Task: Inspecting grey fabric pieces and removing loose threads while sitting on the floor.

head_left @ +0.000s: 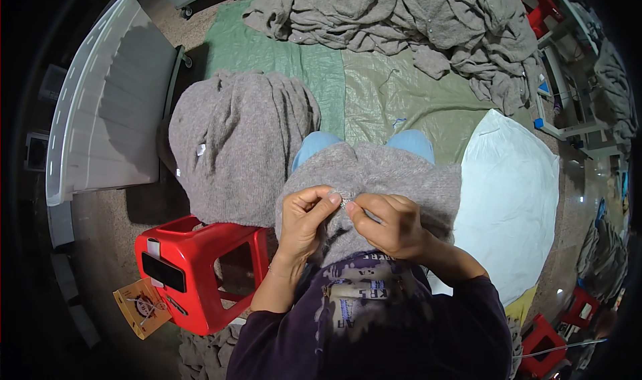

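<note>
A grey-brown knit garment (418, 176) is spread over my lap, covering my blue-clad knees. My left hand (304, 221) is closed in a pinch on the knit, thumb against the curled forefinger. Just to its right, my right hand (388, 225) pinches the same spot, its other fingers curled in. A small pale bit (344, 204) shows between the fingertips of both hands. It is too small to tell whether it is part of the knit or a separate piece.
More knitwear (234, 139) is heaped at the left, by a red stool (200, 293) carrying a black phone (164, 271). A white sack (511, 199) stands right. Beyond, a large knitwear pile (388, 12) lies on green sheeting (274, 62). A pale plastic bin (117, 106) stands far left.
</note>
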### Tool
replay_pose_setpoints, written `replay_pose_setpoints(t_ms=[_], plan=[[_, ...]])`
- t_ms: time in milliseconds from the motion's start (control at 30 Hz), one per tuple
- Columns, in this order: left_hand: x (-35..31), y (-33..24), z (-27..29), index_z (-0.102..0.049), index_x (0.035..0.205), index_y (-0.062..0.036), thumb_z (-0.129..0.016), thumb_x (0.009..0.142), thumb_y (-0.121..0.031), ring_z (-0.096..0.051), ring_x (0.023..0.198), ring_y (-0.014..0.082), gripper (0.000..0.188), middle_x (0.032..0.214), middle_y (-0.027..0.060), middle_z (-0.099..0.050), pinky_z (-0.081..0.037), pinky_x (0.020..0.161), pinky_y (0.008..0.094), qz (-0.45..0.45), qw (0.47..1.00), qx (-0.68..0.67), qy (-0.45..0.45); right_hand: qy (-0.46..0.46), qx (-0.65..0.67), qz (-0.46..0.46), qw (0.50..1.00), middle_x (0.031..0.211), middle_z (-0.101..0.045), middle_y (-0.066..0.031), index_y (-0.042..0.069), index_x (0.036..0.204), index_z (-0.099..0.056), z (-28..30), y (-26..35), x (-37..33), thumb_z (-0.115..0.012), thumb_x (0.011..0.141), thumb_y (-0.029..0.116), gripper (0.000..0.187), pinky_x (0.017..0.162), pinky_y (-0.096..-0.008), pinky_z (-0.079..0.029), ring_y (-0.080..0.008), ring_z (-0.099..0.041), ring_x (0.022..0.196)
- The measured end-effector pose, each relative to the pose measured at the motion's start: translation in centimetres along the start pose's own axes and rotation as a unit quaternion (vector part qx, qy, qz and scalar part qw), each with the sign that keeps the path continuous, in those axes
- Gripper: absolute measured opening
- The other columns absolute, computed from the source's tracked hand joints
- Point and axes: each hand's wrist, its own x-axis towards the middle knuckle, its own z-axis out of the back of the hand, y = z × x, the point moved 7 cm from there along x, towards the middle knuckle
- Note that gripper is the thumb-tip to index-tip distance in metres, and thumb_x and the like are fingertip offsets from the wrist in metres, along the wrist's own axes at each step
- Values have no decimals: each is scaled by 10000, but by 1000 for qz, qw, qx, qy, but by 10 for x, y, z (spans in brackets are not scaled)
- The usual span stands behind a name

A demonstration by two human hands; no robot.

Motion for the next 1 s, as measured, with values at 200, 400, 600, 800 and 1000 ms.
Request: replay_pose_setpoints(t_ms=[200, 400, 600, 800, 1000], plan=[[1, 2, 2, -657, 880, 11, -687, 807, 20, -549, 686, 27, 79, 795, 12, -634, -431, 599, 169, -8, 1000, 13, 14, -9, -56, 9, 998, 808, -593, -103, -1, 800, -619, -7, -3, 0, -695, 691, -8, 133, 459, -276, -444, -194, -581, 551], [0, -3, 12, -655, 874, 12, -715, 757, 64, -574, 722, 54, 141, 814, 20, -638, -457, 637, 188, -108, 986, 124, -38, -13, 41, -39, 998, 846, -582, -89, 28, 853, -588, -14, -19, 1, -604, 697, -4, 160, 513, -323, -466, -220, -596, 621], [-1, -12, 12, -645, 862, 28, -697, 743, 97, -597, 780, 98, 147, 841, 55, -640, -480, 689, 217, -138, 965, 225, -8, 108, 153, -124, 974, 878, -590, -140, -3, 1000, -571, -20, -37, 7, -585, 663, -66, 343, 601, -364, -502, -288, -633, 740], [-4, -10, 15, -652, 834, 12, -707, 740, 70, -543, 689, 58, 123, 784, 23, -630, -419, 596, 195, -190, 943, 272, -33, 149, 84, -65, 983, 784, -549, -122, 10, 965, -559, -32, -24, -2, -590, 669, -27, 300, 529, -379, -460, -294, -594, 633], [-2, -11, 12, -648, 835, -3, -723, 736, 45, -506, 640, 32, 133, 771, 17, -624, -376, 536, 175, -160, 968, 193, -5, 76, 175, -119, 974, 703, -552, -150, -3, 953, -562, -29, -34, -8, -588, 704, -16, 250, 505, -380, -444, -301, -586, 581]])
